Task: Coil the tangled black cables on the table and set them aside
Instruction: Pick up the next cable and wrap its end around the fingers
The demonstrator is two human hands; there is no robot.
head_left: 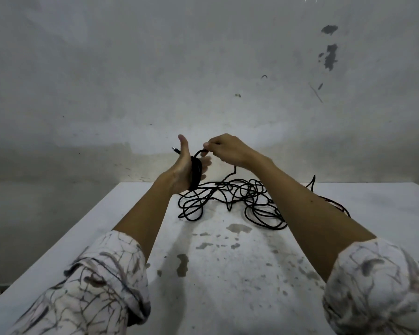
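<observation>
My left hand [183, 168] is raised above the far part of the table with its thumb pointing up. Several turns of black cable form a coil [196, 174] wrapped round its palm and fingers, and a plug end [176, 150] sticks out behind the thumb. My right hand [224, 149] is just right of it and pinches the cable strand that leads onto the coil. From there the cable drops to a tangled heap of black cable [240, 201] lying on the table below both hands.
The white table [215, 274] has grey chipped patches in the near middle. Its left edge runs diagonally toward me. A stained grey wall [203, 81] stands right behind the far edge. One cable strand [313, 182] rises past my right forearm.
</observation>
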